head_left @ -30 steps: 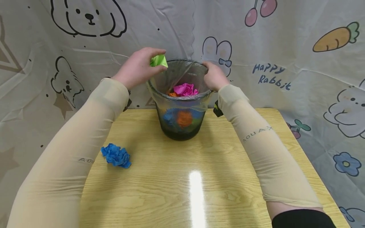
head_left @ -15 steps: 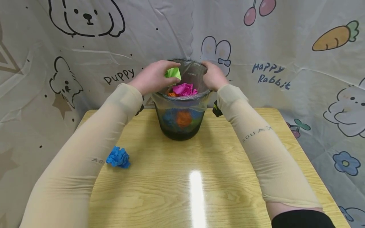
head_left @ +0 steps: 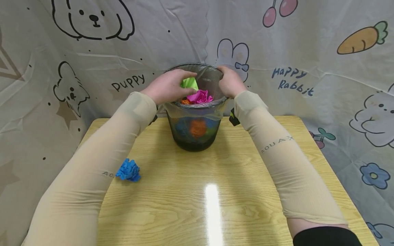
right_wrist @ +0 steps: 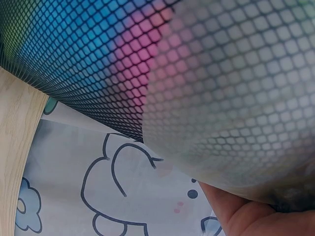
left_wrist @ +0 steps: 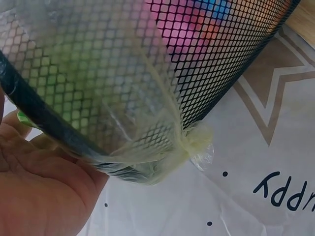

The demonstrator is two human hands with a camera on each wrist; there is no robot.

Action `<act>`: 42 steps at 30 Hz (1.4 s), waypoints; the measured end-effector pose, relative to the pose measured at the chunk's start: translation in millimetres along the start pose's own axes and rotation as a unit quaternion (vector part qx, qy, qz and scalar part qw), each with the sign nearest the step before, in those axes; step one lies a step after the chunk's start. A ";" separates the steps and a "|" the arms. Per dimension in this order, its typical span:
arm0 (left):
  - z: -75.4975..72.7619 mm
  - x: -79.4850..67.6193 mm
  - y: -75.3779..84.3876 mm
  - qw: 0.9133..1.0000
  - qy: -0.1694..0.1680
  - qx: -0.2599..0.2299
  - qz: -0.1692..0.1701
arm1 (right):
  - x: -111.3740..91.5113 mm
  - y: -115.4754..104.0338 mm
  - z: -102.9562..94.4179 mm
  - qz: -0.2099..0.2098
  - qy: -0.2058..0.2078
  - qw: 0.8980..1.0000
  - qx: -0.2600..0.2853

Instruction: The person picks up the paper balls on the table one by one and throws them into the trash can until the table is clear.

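A black mesh wastebasket (head_left: 194,140) with a clear plastic liner stands upright on the table, crumpled paper showing through its side. Reaching over its left rim, my left hand (head_left: 169,87) holds a green crumpled paper (head_left: 189,83) between thumb and fingers, just inside the mouth. Below it lie a pink crumpled paper (head_left: 200,97) and an orange crumpled paper (head_left: 186,101). My right hand (head_left: 231,82) grips the right rim. The left wrist view shows the green paper blurred behind mesh and liner, beside the left palm (left_wrist: 44,182). In the right wrist view, fingers (right_wrist: 241,211) meet the rim.
A blue crumpled paper (head_left: 128,170) lies on the wooden table (head_left: 246,191) at the left, close to the left sleeve. Directly behind the wastebasket hangs a printed curtain (head_left: 184,34). The liner's knot (left_wrist: 199,140) sticks out in the left wrist view.
My left hand has moved right and down, carrying the green crumpled paper from outside the left rim into the wastebasket's mouth. The right hand stays on the rim.
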State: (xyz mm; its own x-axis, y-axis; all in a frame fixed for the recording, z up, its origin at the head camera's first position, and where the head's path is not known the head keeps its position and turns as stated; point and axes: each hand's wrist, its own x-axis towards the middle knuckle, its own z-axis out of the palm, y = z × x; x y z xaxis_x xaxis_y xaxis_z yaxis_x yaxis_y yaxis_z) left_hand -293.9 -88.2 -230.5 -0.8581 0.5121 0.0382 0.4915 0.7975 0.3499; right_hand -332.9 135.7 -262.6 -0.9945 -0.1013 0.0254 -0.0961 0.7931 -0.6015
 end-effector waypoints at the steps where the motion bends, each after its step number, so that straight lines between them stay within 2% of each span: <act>1: 0.3 -0.2 -0.2 1.000 -0.002 0.002 -0.001 | 0.0 0.0 0.0 0.000 0.000 1.000 0.000; 7: 0.9 -3.8 -1.4 1.000 -0.008 0.005 -0.006 | 0.1 0.2 0.4 0.006 -0.001 1.000 0.007; 16: -4.3 -9.8 -6.4 0.999 0.018 0.032 0.000 | -0.7 -1.1 0.1 0.007 -0.004 1.000 0.010; 22: -9.6 -16.8 -10.9 0.999 0.022 0.047 -0.015 | -2.7 -1.8 -0.9 0.002 -0.003 1.000 0.007; 42: -22.5 -42.1 -44.2 0.996 0.045 0.048 -0.057 | -0.1 -0.9 -0.5 0.013 -0.011 1.000 0.014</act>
State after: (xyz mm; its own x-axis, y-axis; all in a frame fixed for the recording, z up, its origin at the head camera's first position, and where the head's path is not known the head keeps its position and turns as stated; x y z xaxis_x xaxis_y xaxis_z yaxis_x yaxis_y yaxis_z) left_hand -282.8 -152.2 -226.5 -0.9171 0.3888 0.0884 0.3979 0.8781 0.2658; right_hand -332.7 135.3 -261.6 -0.9954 -0.0952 -0.0079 -0.0695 0.7787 -0.6235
